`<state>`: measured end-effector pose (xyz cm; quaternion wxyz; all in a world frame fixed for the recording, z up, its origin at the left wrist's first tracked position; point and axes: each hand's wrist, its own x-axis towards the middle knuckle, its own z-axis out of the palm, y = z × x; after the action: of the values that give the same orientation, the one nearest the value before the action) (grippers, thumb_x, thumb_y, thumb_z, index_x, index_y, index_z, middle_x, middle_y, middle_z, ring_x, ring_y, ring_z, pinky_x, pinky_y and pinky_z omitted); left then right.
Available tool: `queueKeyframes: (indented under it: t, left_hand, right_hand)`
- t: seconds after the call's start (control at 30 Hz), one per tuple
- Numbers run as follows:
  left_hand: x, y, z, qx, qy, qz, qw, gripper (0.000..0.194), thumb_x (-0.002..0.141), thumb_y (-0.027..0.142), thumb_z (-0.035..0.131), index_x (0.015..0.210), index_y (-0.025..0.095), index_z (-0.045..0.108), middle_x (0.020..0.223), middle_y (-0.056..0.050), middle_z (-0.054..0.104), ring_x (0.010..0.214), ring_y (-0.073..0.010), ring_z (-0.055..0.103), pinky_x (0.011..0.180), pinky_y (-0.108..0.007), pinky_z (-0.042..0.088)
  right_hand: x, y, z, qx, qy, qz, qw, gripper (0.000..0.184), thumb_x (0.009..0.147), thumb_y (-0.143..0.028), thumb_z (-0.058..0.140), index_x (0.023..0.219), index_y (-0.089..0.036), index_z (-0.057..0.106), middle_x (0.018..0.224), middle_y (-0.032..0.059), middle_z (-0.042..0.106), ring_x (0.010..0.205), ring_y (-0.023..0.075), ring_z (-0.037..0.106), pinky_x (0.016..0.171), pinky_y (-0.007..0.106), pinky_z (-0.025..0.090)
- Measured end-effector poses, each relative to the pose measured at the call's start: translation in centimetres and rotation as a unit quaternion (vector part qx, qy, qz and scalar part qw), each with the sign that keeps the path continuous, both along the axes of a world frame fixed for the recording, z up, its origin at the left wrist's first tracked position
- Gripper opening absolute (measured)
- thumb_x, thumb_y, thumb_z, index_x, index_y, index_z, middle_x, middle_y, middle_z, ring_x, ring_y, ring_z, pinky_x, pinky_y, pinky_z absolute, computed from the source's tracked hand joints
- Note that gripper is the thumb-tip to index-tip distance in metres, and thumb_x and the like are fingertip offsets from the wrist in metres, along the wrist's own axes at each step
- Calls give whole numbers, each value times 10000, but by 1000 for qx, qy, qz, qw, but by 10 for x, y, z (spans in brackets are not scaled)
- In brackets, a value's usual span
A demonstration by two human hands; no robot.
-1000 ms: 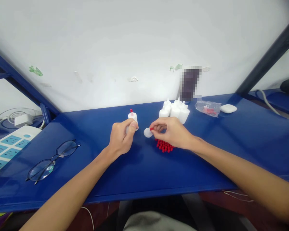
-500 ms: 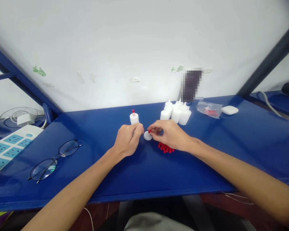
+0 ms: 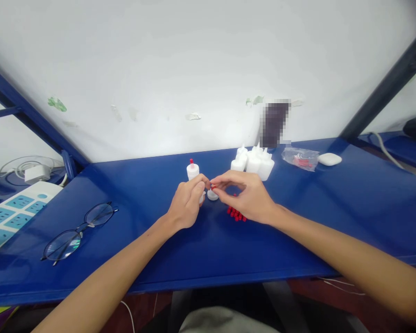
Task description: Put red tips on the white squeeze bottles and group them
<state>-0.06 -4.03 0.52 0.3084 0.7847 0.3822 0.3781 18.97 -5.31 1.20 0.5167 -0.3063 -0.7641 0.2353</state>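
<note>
My left hand [image 3: 188, 203] is closed, with a bit of a white thing [image 3: 201, 198] showing beneath its fingers; most of that thing is hidden. Its fingertips reach close to those of my right hand [image 3: 241, 192], which pinches a small red cap [image 3: 213, 187]. Just under the pinched cap is a white round piece [image 3: 212, 195], perhaps a nozzle top, partly covered by fingers. Several loose red caps [image 3: 236, 214] lie below my right hand. Behind my left hand stands a white bottle [image 3: 192, 171] with a red cap on its nozzle.
Several white nozzle bottles [image 3: 253, 163] stand grouped behind my right hand. Farther right lie a clear bag [image 3: 300, 158] with red pieces and a white rounded object [image 3: 329, 159]. Eyeglasses [image 3: 99, 214] and a power strip [image 3: 17, 212] are at left. A wall rises behind the blue table [image 3: 152, 259].
My left fingers have stretched toward the right hand, and a white part now shows under them. The right hand has shifted slightly left with the red cap.
</note>
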Motion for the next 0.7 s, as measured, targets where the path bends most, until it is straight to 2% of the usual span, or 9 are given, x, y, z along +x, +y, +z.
queueKeyframes:
  t: [0.1,0.27,0.6,0.7]
  left_hand:
    - [1,-2,1,-10,-11,-36,999,391,983,492,307,906,184,535,576,38,523,495,-130,472,538,-255,356]
    - [1,-2,0,-40,-44,-88,994,363,952,513,392,925,174,520,685,14,548,514,-113,447,515,-246,334]
    - [3,-2,1,-48,-56,-127,989,299,915,462,455,909,169,513,777,-5,539,612,-119,443,552,-242,368]
    - [3,-1,2,-39,-74,-123,989,256,899,420,452,923,171,507,733,14,514,566,-108,406,523,-238,341]
  right_hand:
    - [-7,-9,2,11,13,32,999,178,843,-144,646,996,-194,722,890,33,739,754,141,697,722,282,603]
    - [-8,-11,1,49,9,27,998,197,848,-117,635,1008,-195,719,888,43,744,757,143,690,716,289,592]
    - [-10,-11,-3,89,-16,10,996,230,808,-92,646,1003,-195,712,848,21,749,737,133,697,688,258,576]
    - [-13,-8,2,108,-27,14,994,251,805,-78,640,1016,-193,711,853,18,750,740,129,694,680,252,570]
